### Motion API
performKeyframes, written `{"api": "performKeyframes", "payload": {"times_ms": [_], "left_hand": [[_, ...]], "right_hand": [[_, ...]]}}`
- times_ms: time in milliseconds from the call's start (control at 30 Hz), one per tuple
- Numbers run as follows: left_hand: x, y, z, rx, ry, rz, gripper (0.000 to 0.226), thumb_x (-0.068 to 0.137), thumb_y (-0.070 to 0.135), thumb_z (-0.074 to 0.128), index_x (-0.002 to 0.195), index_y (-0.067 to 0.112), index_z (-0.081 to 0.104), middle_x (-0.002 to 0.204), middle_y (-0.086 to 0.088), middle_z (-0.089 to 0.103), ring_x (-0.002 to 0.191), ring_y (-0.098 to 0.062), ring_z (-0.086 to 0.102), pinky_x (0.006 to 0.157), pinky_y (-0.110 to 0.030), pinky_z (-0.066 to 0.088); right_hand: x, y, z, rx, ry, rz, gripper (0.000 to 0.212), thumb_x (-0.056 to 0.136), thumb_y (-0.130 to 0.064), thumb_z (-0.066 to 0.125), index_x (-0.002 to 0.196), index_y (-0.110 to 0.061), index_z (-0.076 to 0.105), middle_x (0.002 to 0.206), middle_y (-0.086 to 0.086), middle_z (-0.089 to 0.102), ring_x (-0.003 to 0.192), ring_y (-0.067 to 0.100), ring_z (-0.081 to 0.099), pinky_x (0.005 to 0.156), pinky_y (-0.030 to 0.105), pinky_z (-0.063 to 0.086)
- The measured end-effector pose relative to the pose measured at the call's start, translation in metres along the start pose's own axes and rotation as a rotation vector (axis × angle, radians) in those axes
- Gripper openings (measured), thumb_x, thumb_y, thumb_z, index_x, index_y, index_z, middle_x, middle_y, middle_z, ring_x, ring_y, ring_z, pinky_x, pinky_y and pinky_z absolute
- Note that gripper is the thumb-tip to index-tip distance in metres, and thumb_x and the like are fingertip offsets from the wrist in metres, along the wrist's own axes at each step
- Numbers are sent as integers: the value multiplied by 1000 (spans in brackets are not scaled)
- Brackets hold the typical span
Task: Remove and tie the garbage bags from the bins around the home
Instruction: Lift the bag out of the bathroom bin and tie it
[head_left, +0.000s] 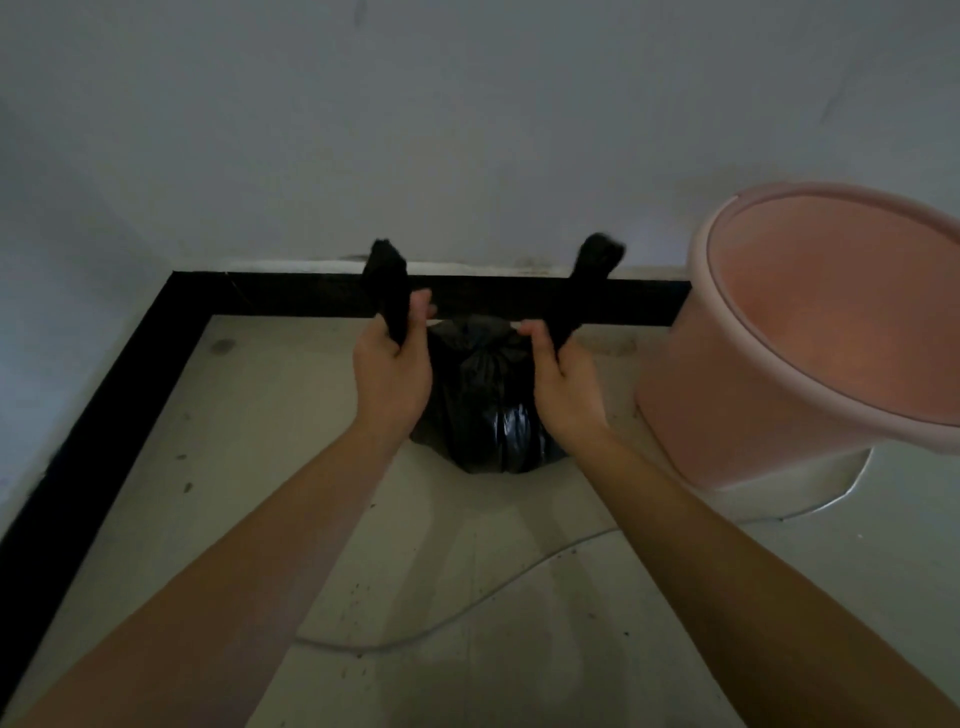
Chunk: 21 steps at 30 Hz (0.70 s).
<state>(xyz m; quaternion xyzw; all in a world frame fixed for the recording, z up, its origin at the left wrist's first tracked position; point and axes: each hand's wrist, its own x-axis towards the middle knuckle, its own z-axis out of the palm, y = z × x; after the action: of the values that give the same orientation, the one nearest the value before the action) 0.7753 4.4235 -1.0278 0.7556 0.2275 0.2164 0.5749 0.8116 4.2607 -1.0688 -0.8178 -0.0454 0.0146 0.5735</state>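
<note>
A small black garbage bag (485, 410) sits on the pale floor in front of me, bulging and gathered at its neck. My left hand (392, 371) is closed around the bag's left tail, which sticks up past my fingers. My right hand (563, 376) grips the right tail the same way. Both tails are pulled apart, out to either side, with the knotted neck between my hands. A pink plastic bin (727, 405) stands to the right of the bag, with no liner visible inside.
A white wall (467, 130) rises just behind the bag, with a black skirting band (291, 296) along its base that turns down the left side. A thin white cable (467, 603) snakes across the floor under my arms. The floor shows scattered dirt specks.
</note>
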Motion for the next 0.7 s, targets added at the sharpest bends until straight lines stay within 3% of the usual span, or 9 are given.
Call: {"api": "performKeyframes", "payload": {"times_ms": [67, 167, 233, 300, 433, 533, 600, 633, 700], "left_hand": [[-2, 21, 7, -206, 20, -40, 39, 105, 45, 42, 95, 26, 73, 94, 2, 77, 95, -11, 72, 95, -30, 53], [-1, 44, 14, -410, 38, -90, 59, 105, 50, 36, 61, 22, 62, 70, -7, 73, 81, -24, 73, 89, -38, 56], [1, 42, 16, -491, -4, -193, 59, 105, 51, 35, 58, 17, 46, 49, -2, 54, 61, -23, 62, 77, -35, 54], [-1, 22, 14, -439, -33, -336, 56, 105, 50, 36, 58, 20, 37, 42, 4, 36, 48, -17, 46, 64, -32, 45], [-1, -16, -3, -448, 26, -668, 50, 106, 45, 39, 63, 20, 34, 40, 6, 31, 39, -14, 36, 48, -24, 35], [11, -20, -11, -219, -62, -544, 40, 103, 39, 49, 70, 19, 40, 47, 7, 37, 44, -12, 38, 48, -23, 33], [11, -12, -10, -101, -207, -438, 20, 98, 33, 58, 96, 16, 48, 65, 5, 45, 57, -10, 45, 54, -25, 38], [8, -9, -8, -103, -262, -409, 22, 98, 29, 58, 111, 16, 45, 74, 3, 46, 64, -10, 47, 60, -26, 41], [3, -3, -1, -147, -279, -318, 22, 102, 20, 48, 122, 17, 40, 78, 0, 49, 72, -13, 51, 70, -29, 45]], "right_hand": [[2, -17, 8, 171, 73, 38, 35, 105, -43, 36, 103, -25, 66, 100, -6, 69, 99, 7, 64, 91, 31, 50], [5, -29, 15, 272, 179, 81, 30, 106, -40, 36, 94, -27, 60, 88, -6, 68, 87, 8, 65, 85, 30, 50], [9, -24, 14, 133, 155, 127, 37, 106, -44, 30, 95, -23, 59, 90, -1, 67, 89, 15, 64, 85, 35, 50], [8, -9, 8, -123, 97, 177, 45, 106, -43, 27, 96, -13, 59, 93, 8, 67, 92, 26, 65, 82, 37, 49], [-4, 13, -1, -572, 121, 208, 45, 108, -29, 30, 89, -2, 60, 92, 19, 68, 87, 34, 66, 73, 35, 44], [-9, 15, 8, -548, 88, 222, 45, 107, -31, 30, 95, -1, 60, 96, 19, 68, 87, 34, 65, 74, 36, 47], [-6, 10, 8, -469, 22, 221, 44, 107, -36, 29, 101, -3, 59, 94, 15, 66, 87, 30, 63, 71, 34, 44], [-5, 8, 5, -425, -14, 202, 42, 107, -38, 31, 104, -4, 57, 93, 13, 63, 86, 27, 61, 70, 32, 41], [-6, 0, 0, -304, -81, 144, 36, 105, -40, 40, 112, -9, 55, 98, 4, 59, 88, 18, 56, 71, 28, 37]]}}
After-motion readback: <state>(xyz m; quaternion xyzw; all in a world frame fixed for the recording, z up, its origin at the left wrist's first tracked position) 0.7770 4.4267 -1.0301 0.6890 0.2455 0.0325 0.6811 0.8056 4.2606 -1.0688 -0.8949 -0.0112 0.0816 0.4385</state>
